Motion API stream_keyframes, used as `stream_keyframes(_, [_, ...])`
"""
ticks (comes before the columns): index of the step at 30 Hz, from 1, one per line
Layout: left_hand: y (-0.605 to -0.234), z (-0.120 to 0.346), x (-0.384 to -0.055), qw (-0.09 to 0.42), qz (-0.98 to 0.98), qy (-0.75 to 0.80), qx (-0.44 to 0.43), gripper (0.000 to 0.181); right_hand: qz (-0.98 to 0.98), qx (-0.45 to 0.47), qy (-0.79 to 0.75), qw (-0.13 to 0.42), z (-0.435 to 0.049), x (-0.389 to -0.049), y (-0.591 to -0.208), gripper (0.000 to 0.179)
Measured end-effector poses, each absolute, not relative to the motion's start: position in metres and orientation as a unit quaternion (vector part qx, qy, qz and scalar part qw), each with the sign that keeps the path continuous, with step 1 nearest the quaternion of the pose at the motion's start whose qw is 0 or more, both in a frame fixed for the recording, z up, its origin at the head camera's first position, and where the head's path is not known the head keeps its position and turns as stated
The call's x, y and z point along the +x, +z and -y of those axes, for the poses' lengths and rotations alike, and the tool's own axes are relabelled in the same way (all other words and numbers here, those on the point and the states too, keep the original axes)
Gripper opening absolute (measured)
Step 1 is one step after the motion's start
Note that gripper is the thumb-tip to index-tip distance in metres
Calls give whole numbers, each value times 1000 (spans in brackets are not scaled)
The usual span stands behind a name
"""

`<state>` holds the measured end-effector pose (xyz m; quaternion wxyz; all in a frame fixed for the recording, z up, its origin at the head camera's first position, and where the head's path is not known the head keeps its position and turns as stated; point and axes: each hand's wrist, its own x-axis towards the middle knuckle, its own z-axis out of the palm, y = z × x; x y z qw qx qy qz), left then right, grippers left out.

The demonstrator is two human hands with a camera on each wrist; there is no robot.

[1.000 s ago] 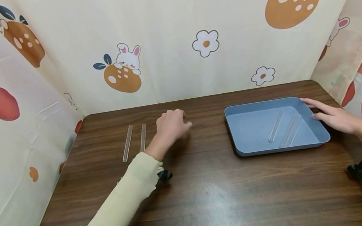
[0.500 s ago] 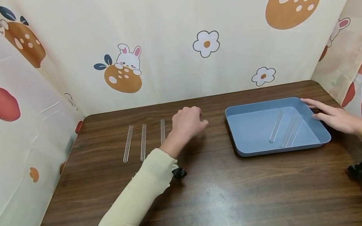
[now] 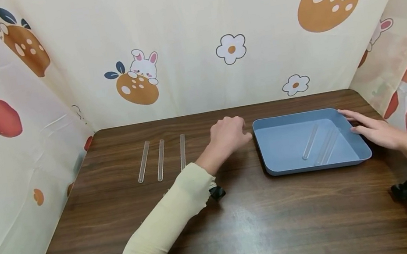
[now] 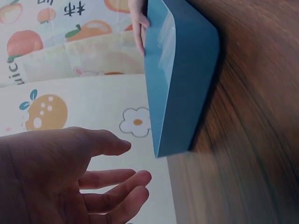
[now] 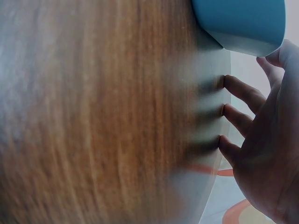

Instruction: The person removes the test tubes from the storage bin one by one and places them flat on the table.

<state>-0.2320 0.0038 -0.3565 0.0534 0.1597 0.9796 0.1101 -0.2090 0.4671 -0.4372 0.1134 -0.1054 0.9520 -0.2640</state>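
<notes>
My left hand (image 3: pixel 227 136) is held over the table just left of the blue tray (image 3: pixel 282 145), fingertips close to its left rim. In the left wrist view the left hand's fingers (image 4: pixel 114 198) are loosely bent and apart, with nothing between them. At the tray's right side, my right hand (image 3: pixel 378 132) rests its thumb and index finger against the rim; the right wrist view has its other fingers (image 5: pixel 238 116) spread down beside the tray. Clear glass test tubes (image 3: pixel 310 141) lie slanted inside the tray, toward its right half.
Three more clear tubes lie apart on the brown wooden table (image 3: pixel 267 223): a left one (image 3: pixel 144 162), a middle one (image 3: pixel 161 160), and a right one (image 3: pixel 183 150) whose near end meets the left sleeve. A printed curtain (image 3: pixel 196 79) encloses the back and sides.
My left hand has moved right, from near the tubes to the tray's left side, uncovering the third tube on the table. The right hand and tray have stayed in place.
</notes>
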Motion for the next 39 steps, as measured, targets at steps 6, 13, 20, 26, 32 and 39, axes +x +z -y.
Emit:
stream_keyframes(6, [-354, -19, -231, 66, -975, 118, 179, 23, -952, -105, -263, 116, -466, -209, -436, 70])
stream_keyframes(13, [-350, -40, -230, 55, -970, 127, 198, 48, -952, -108, -266, 110, -466, -210, -436, 69])
stream_keyframes(20, [-344, -64, -228, 64, -973, 106, 196, 37, -952, -110, -264, 111, -466, -210, -436, 69])
stream_keyframes(26, [-342, -80, -225, 74, -973, 92, 196, 48, -952, -109, -262, 116, -467, -211, -437, 70])
stream_keyframes(32, [-339, -92, -225, 91, -973, 84, 195, 47, -953, -108, -260, 114, -465, -211, -436, 70])
stream_keyframes(39, [-337, -109, -230, 106, -973, 81, 189, 36, -953, -105, -258, 117, -465, -209, -435, 70])
